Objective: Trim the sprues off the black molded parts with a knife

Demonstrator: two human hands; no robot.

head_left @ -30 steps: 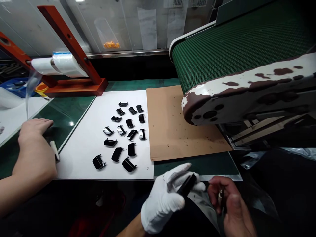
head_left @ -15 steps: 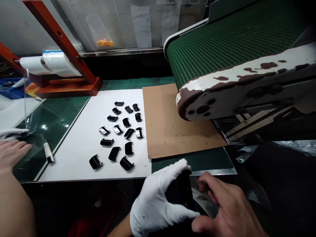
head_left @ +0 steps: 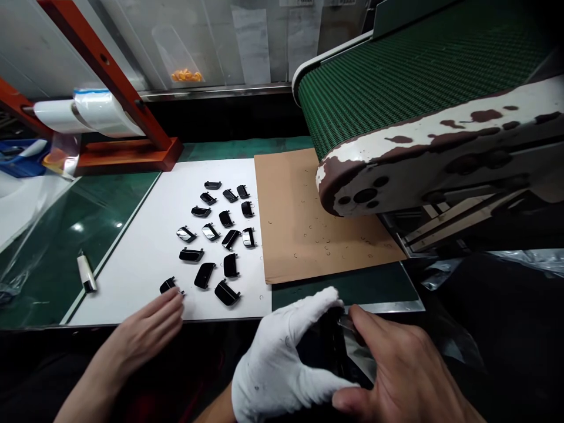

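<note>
My left hand, in a white glove, is closed around a glossy black part just below the table's near edge. My bare right hand grips the same part from the right, thumb below and fingers on top, where a shiny bit of film shows. Several similar small black parts lie spread on a white sheet. A co-worker's bare hand reaches in from the lower left, fingers stretched, its tips touching the nearest black part.
A brown cardboard sheet lies right of the white sheet, under the end of a green conveyor belt. A roll of clear film hangs on a red stand at the back left. A white marker lies on the green mat.
The co-worker's hand has moved from the far left across to the near edge of the white sheet. My right hand has closed in on the black part held in my gloved left hand.
</note>
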